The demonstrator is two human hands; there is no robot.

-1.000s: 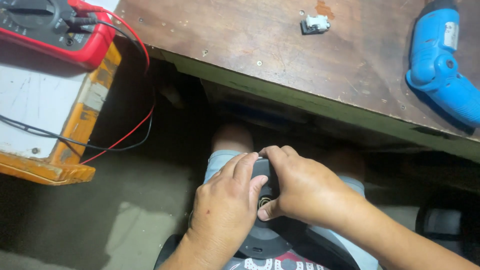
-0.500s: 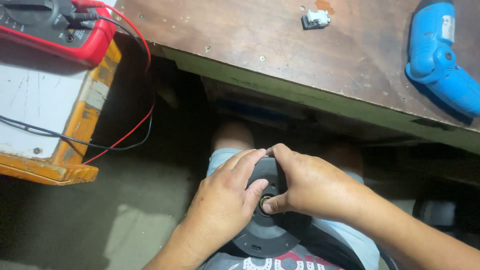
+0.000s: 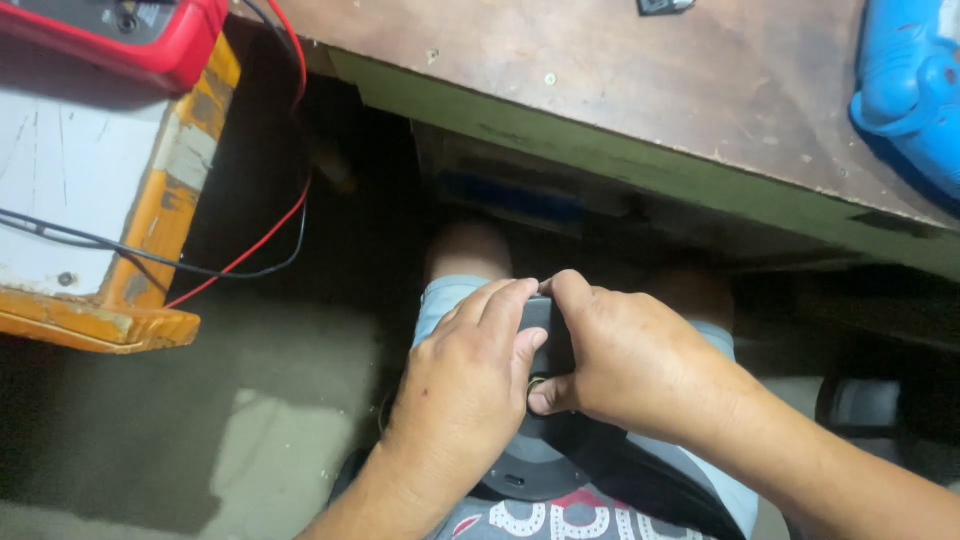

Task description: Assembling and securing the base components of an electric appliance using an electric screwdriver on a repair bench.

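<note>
both hands on a dark grey device (image 3: 548, 335) held in the lap, below the front edge of the wooden counter (image 3: 640, 110). landmark = the device. left hand (image 3: 465, 385) wraps its left side, fingers (image 3: 500, 300) curled over the top edge, closed on it. right hand (image 3: 625, 360) covers its right side, fingers closed on it too, thumb tip pressed on a small ring-like part (image 3: 537, 385) at the seam between the hands. long axis of the visible part looks to run away from the body toward the counter; a wider rounded base (image 3: 530, 465) shows below the hands, so can't tell the full shape. neither hand nearer, both in contact. up-left of the device: red meter (image 3: 130, 35) with red and black leads (image 3: 250, 255) on an orange-edged box (image 3: 90, 200). up-right: blue drill (image 3: 915, 90) on the counter.
</note>
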